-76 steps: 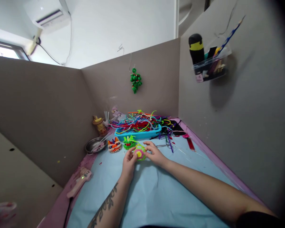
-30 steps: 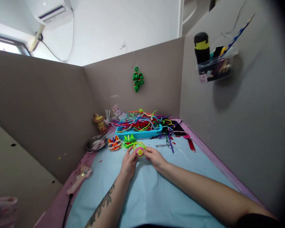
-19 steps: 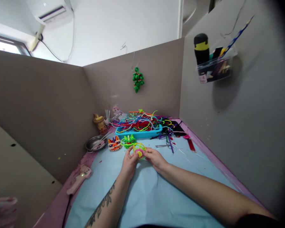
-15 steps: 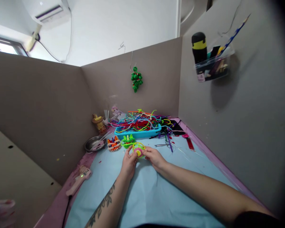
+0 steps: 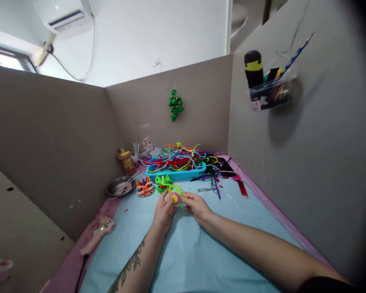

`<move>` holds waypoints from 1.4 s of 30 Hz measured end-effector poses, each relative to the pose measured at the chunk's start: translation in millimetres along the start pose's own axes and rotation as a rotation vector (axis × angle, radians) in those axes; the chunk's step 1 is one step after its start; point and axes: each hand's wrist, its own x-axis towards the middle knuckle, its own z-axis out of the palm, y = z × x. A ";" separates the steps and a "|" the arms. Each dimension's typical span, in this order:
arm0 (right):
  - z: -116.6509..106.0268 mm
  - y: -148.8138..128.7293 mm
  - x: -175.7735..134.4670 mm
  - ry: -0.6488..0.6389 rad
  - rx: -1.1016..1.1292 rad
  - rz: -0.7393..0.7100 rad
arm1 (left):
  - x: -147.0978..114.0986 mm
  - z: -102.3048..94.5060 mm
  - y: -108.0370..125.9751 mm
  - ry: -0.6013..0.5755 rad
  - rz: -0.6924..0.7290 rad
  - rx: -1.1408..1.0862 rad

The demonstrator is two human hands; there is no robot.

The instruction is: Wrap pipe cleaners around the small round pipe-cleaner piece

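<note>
Free: blue sheet [image 5: 183, 256], near side | Blocking beyond: green figurine [image 5: 162, 186], tray [image 5: 177, 176]

Your left hand [image 5: 163, 211]: fingers and thumb around the left side of a round piece [image 5: 176, 197], pink and green with a yellow centre. Your right hand [image 5: 198, 207]: thumb and forefinger at its right edge. Just beyond: one green figure [image 5: 162, 186], horned; to its left, one orange-and-cream figure [image 5: 144, 188]. Behind these: one blue tray [image 5: 177, 176], heaped with multicoloured fuzzy stems [image 5: 179, 160]. At your left: one metal bowl [image 5: 112, 188]; nearer you, one pink gun-shaped tool [image 5: 96, 239], green light lit. At your right: one slender metal tool [image 5: 205, 189], lying on the blue-covered table [image 5: 186, 256]. On the back partition: one green ornament [image 5: 175, 106], hanging.
</note>
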 end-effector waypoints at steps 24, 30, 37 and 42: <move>-16.3 -9.6 9.7 -0.049 -0.447 -0.327 | -6.9 10.0 5.6 -0.003 0.029 0.182; -15.3 -6.8 13.5 -0.022 -0.393 -0.306 | -6.9 12.0 4.5 0.012 0.052 0.222; -15.9 -12.0 12.0 -0.033 -0.329 -0.339 | -7.2 9.9 4.4 -0.033 -0.030 0.146; -25.6 -21.0 16.0 -0.117 -0.510 -0.375 | -8.4 7.5 3.4 -0.067 -0.061 0.135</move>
